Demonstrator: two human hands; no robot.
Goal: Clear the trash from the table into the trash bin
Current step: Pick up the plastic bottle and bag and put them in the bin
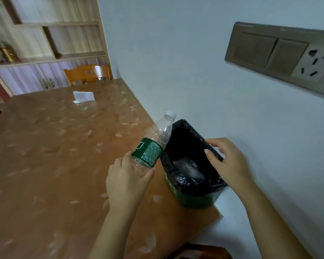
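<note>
My left hand grips the base of an empty clear plastic bottle with a green label and white cap. The bottle tilts up and right, its neck over the left rim of the trash bin. The small green trash bin, lined with a black bag, stands on the table's near right corner against the wall. My right hand holds the bin's right rim. Something pale and crumpled lies at the bottom of the bin. A white piece of paper lies far back on the brown table.
A wooden chair stands at the table's far end, before a shelf cabinet. A wall plate with switches and a socket is on the white wall at right. Another chair's dark back shows at the bottom edge.
</note>
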